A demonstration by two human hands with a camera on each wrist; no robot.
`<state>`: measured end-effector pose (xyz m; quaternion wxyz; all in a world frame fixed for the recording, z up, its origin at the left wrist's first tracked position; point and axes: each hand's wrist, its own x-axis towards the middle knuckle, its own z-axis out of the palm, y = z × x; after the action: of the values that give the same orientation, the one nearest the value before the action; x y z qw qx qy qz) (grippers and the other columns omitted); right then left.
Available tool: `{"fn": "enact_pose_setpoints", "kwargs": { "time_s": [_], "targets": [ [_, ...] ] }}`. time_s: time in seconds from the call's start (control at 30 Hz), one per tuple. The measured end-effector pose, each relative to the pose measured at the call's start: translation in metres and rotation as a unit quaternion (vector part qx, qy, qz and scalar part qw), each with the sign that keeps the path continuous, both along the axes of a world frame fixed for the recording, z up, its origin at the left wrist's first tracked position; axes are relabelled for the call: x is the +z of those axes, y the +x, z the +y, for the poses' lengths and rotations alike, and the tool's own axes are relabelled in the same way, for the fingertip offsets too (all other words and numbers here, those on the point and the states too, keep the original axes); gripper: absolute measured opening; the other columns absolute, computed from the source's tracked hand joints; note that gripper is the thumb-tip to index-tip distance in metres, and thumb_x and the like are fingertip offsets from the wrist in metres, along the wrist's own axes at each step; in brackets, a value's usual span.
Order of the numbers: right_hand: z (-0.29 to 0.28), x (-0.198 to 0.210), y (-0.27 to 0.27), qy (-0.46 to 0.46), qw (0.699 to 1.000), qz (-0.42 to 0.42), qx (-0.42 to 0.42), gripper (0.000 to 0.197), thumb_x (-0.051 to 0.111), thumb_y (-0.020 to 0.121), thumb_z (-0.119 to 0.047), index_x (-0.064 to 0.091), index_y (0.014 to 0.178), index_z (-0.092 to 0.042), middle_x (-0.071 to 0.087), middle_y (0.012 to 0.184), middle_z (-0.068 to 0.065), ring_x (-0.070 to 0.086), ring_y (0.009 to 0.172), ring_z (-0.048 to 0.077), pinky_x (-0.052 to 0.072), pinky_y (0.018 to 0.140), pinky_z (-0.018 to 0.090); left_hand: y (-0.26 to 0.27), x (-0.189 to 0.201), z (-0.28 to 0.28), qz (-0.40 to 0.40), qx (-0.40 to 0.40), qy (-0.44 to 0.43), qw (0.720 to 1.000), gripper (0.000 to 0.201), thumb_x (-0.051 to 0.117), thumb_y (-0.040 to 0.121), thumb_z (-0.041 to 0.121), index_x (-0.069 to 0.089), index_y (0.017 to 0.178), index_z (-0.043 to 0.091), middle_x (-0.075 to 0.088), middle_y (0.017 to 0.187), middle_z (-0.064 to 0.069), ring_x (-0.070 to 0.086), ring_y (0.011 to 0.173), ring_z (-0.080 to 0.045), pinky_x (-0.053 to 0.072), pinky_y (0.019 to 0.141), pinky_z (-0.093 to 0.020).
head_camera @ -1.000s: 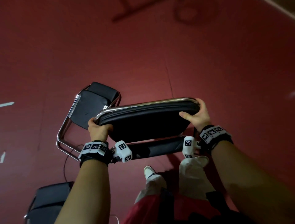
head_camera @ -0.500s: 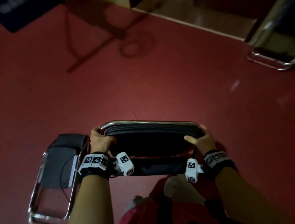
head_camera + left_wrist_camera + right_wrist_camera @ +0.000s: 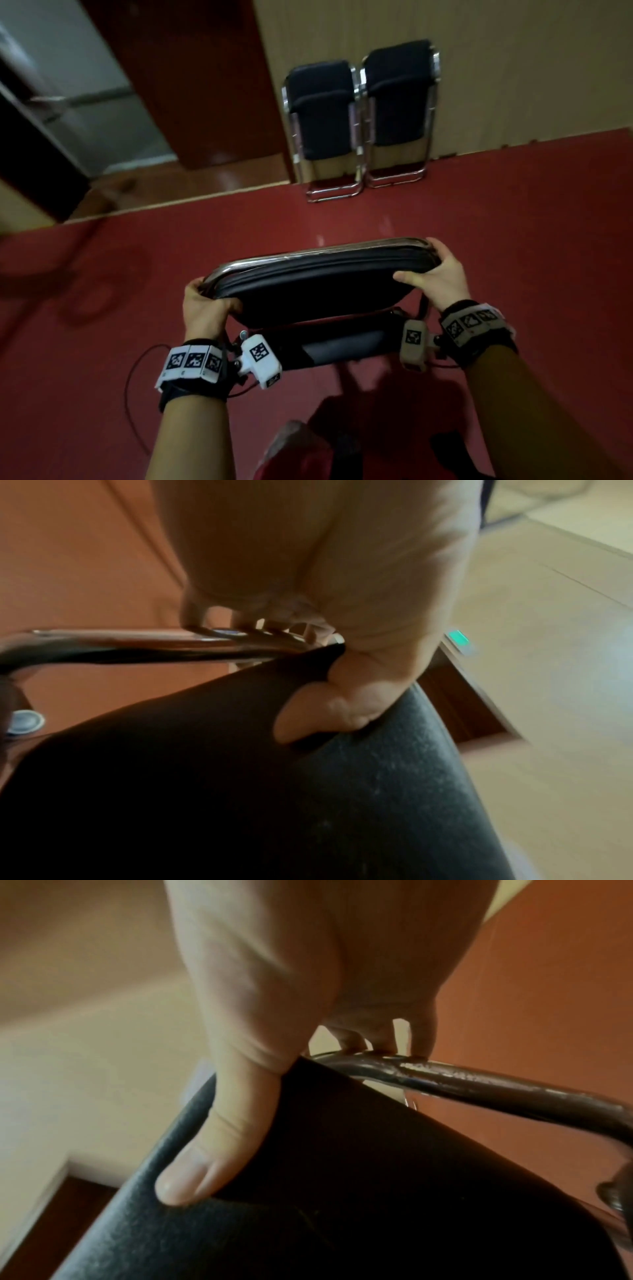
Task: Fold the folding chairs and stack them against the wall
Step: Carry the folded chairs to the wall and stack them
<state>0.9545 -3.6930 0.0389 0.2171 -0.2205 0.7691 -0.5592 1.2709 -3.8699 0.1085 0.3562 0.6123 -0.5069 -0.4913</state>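
Note:
I carry a folded chair (image 3: 318, 287) with a black padded seat and a chrome frame, held off the red floor in front of me. My left hand (image 3: 205, 305) grips its left corner, thumb on the black pad (image 3: 308, 791) and fingers curled over the chrome tube (image 3: 137, 645). My right hand (image 3: 435, 277) grips the right corner the same way, thumb on the pad (image 3: 342, 1177) and fingers round the tube (image 3: 479, 1085). Two folded black chairs (image 3: 322, 113) (image 3: 399, 92) lean side by side against the beige wall (image 3: 513, 68) ahead.
Red floor (image 3: 513, 222) stretches between me and the wall. A dark red door panel (image 3: 191, 78) and a wooden floor strip (image 3: 191, 185) lie left of the leaning chairs. A thin black cable (image 3: 132, 377) hangs by my left wrist. My legs show below.
The view has swung up and round from the floor to the wall, bringing the two leaning chairs into sight. The unfolded chair at left has left the view. Both hands keep their grip.

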Motion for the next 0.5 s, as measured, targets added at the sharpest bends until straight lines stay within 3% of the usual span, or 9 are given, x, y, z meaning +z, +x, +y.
{"fn": "enact_pose_setpoints", "kwargs": {
  "time_s": [0.1, 0.17, 0.27, 0.4, 0.5],
  "targets": [
    [0.010, 0.016, -0.053, -0.014, 0.997, 0.022, -0.069, 0.099, 0.096, 0.055, -0.021, 0.050, 0.141, -0.015, 0.061, 0.127, -0.002, 0.057, 0.117, 0.012, 0.043, 0.098, 0.023, -0.077, 0.010, -0.029, 0.012, -0.064, -0.014, 0.998, 0.077, 0.066, 0.067, -0.022, 0.047, 0.135, 0.008, 0.058, 0.115, -0.007, 0.056, 0.105, -0.024, 0.045, 0.078, -0.028],
    [0.014, 0.021, -0.093, -0.011, 0.993, 0.043, -0.113, 0.100, 0.096, 0.055, -0.025, 0.050, 0.142, -0.015, 0.060, 0.130, -0.001, 0.056, 0.119, 0.012, 0.044, 0.102, 0.025, -0.134, 0.011, -0.051, 0.026, -0.111, -0.016, 0.993, 0.077, 0.065, 0.065, -0.024, 0.049, 0.133, 0.009, 0.058, 0.116, -0.006, 0.057, 0.105, -0.023, 0.048, 0.075, -0.026],
    [0.016, 0.021, -0.153, 0.012, 0.985, 0.048, -0.164, 0.101, 0.095, 0.057, -0.031, 0.048, 0.145, -0.016, 0.058, 0.134, -0.001, 0.053, 0.123, 0.014, 0.043, 0.104, 0.028, -0.220, -0.002, -0.084, 0.025, -0.167, 0.001, 0.986, 0.076, 0.068, 0.063, -0.023, 0.052, 0.130, 0.010, 0.060, 0.117, -0.008, 0.058, 0.104, -0.024, 0.050, 0.081, -0.030],
    [0.011, 0.018, -0.241, 0.038, 0.969, 0.046, -0.239, 0.102, 0.095, 0.056, -0.034, 0.049, 0.144, -0.014, 0.058, 0.138, 0.005, 0.055, 0.124, 0.016, 0.042, 0.101, 0.025, -0.349, -0.022, -0.125, 0.030, -0.231, 0.038, 0.972, 0.069, 0.068, 0.060, -0.024, 0.054, 0.119, 0.008, 0.063, 0.109, -0.012, 0.062, 0.096, -0.027, 0.051, 0.069, -0.027],
    [0.012, 0.021, -0.293, 0.052, 0.953, 0.035, -0.298, 0.102, 0.096, 0.054, -0.035, 0.050, 0.143, -0.013, 0.059, 0.136, 0.006, 0.056, 0.122, 0.016, 0.043, 0.101, 0.025, -0.436, -0.023, -0.142, 0.012, -0.280, 0.049, 0.959, 0.066, 0.070, 0.059, -0.022, 0.057, 0.119, 0.003, 0.065, 0.104, -0.011, 0.063, 0.084, -0.022, 0.046, 0.060, -0.021]
  ]
}}
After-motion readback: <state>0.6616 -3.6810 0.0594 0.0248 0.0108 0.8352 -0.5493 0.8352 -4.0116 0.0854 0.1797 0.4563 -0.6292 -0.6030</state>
